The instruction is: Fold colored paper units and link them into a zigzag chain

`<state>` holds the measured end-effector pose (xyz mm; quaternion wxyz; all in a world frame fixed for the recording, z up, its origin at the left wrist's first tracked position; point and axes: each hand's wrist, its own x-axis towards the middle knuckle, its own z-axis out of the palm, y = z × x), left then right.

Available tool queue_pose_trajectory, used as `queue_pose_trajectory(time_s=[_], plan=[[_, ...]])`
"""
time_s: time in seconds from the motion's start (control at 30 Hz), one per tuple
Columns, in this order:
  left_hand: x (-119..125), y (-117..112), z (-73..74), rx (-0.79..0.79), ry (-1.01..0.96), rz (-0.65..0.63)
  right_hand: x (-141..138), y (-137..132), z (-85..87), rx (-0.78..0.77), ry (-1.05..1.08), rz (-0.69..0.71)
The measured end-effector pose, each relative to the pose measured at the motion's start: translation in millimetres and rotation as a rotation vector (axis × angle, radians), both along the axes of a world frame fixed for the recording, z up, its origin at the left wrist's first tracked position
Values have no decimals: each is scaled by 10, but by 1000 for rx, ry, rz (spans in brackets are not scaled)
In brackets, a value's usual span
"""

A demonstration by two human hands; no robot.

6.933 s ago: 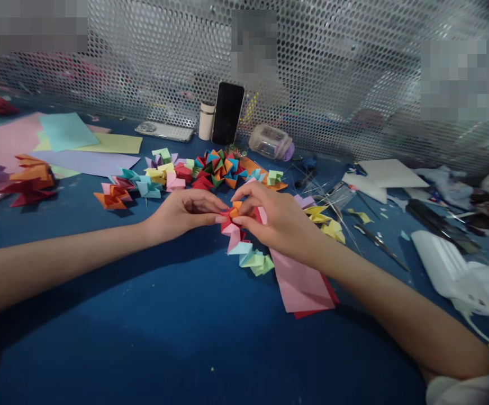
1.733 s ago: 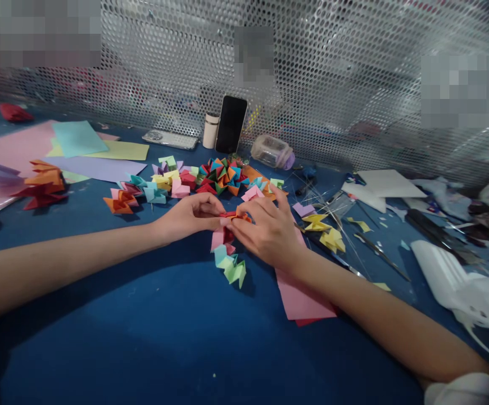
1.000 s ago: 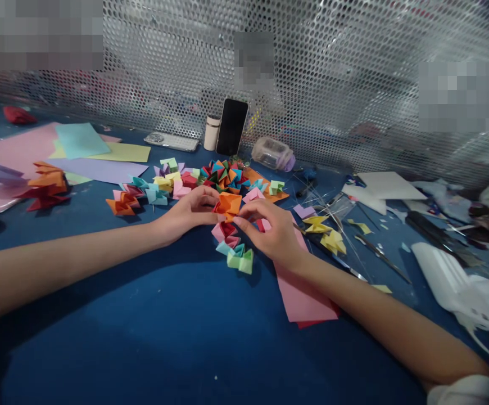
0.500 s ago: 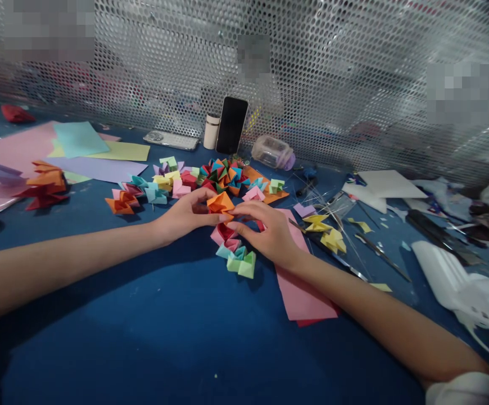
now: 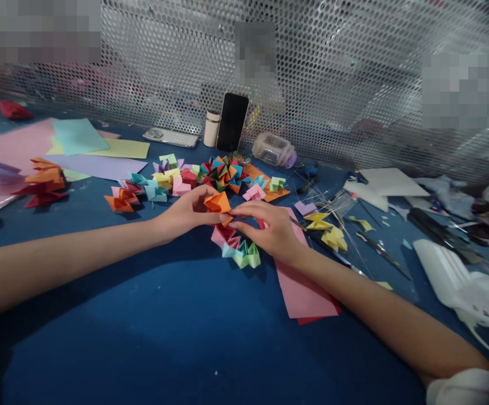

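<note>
"Paper first: where is that orange folded piece sitting?"

"It is resting between both hands, above the middle of the counter, with pink, light blue and green folded units trailing just below."

"How are they gripping?"

"The left hand is curling nearly closed, thumb and fingers pinching the piece's left side. The right hand is meeting its lower right, thumb and fingertips almost together, apparently nipping a flap."

"Why both?"

"Light paper is probably shifting easily, so one side is likely steadying the other. The exact join is hiding behind the fingertips."

"And the surface?"

"Blue, with specks showing. A multicoloured paper cluster is lying toward the far edge; pink sheets are lying partly beneath the right forearm."

"The room?"

"Perforated metal is rising along the counter's far edge. A dark-screened phone is standing before it, perhaps propped for viewing; its support is escaping me."
</note>
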<state>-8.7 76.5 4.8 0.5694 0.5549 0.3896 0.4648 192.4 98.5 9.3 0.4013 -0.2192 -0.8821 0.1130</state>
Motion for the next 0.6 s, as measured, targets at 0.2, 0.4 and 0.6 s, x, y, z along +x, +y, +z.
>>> queue_pose_trajectory(time_s=[0.2,0.4,0.6], plan=[[5,-26,36,34,73,-46,-28,-24,-21,106,-22,36],[-33,-8,-2,68,60,-83,-6,-5,-45,101,-32,42],[-94,22,-28,78,27,-133,26,31,-67,64,28,78]])
